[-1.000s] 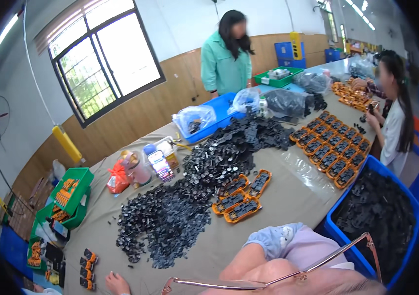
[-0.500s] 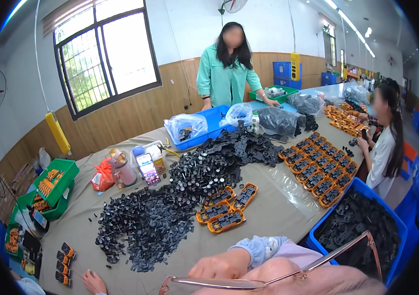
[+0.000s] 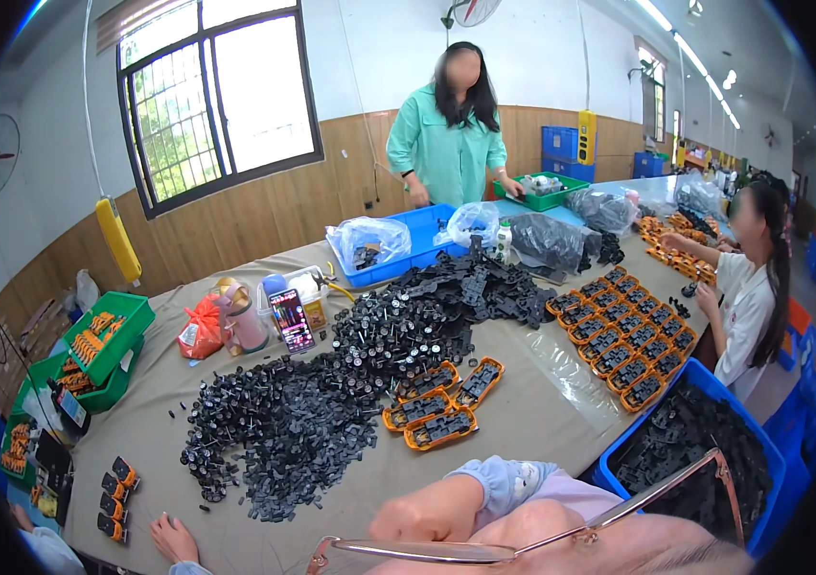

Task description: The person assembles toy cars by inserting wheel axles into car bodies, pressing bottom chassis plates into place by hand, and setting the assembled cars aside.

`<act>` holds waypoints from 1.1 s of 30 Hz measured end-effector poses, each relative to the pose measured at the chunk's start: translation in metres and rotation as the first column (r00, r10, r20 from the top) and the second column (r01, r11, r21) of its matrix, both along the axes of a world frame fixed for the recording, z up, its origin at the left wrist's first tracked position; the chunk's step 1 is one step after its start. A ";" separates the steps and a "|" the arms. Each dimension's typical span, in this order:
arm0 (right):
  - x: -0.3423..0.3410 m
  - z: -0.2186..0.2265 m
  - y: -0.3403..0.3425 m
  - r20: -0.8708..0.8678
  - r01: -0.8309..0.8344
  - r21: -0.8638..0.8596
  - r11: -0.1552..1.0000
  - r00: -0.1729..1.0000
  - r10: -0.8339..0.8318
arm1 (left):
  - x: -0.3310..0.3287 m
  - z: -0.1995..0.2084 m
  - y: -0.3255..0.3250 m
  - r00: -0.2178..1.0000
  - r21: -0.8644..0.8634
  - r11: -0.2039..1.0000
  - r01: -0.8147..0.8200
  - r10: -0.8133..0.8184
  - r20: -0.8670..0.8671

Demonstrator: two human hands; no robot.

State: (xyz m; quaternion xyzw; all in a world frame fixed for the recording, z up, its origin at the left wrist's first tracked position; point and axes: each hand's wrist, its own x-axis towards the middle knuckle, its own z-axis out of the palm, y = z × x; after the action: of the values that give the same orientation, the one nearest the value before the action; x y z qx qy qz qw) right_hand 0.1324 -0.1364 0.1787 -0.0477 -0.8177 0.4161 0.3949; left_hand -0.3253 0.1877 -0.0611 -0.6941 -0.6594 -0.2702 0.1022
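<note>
My right hand [image 3: 427,513], below a light blue cuff, is raised near the lower edge with its fingers curled. It is slightly smeared, the rim of my glasses partly covers it, and anything inside it is hidden. My left hand [image 3: 175,539] lies on the cloth near the lower left edge, fingers spread, apart from a row of small black-and-orange pieces [image 3: 114,503]. Between the hands, further in, lies a heap of small dark parts [image 3: 307,441]. Several orange toy-car-like shells with black inserts [image 3: 439,428] sit beyond my right hand.
Black wheel-like parts [image 3: 389,331] are heaped mid-table. Rows of orange shells [image 3: 623,335] stand right of a blue bin [image 3: 609,479]'s far side. A phone [image 3: 293,319] leans near a pink cup [image 3: 247,329]. Green crates [image 3: 125,350] are at left. Co-workers stand across and sit at right.
The view has shifted slightly. At right, the person in white has stretched an arm toward the orange pieces. The person in green has moved both hands. My hands look much the same.
</note>
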 end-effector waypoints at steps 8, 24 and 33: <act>-0.004 0.014 -0.002 0.111 0.098 0.138 0.986 0.987 -0.114 | 0.000 -0.002 -0.007 0.999 -0.024 0.999 -0.026 0.026 0.018; 0.015 0.021 -0.008 0.208 0.058 0.023 0.998 0.976 -0.061 | 0.003 0.013 -0.010 0.999 -0.022 1.000 0.005 -0.004 0.050; 0.014 0.010 -0.003 0.080 0.056 0.126 0.990 0.995 -0.067 | 0.003 0.019 -0.012 1.000 -0.076 0.997 0.001 0.000 0.011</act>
State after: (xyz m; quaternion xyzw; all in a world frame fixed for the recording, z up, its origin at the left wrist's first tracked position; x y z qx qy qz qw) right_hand 0.1461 -0.1391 0.1883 -0.0659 -0.8559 0.3499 0.3750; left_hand -0.3225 0.1759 -0.0423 -0.6962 -0.6694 -0.2489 0.0721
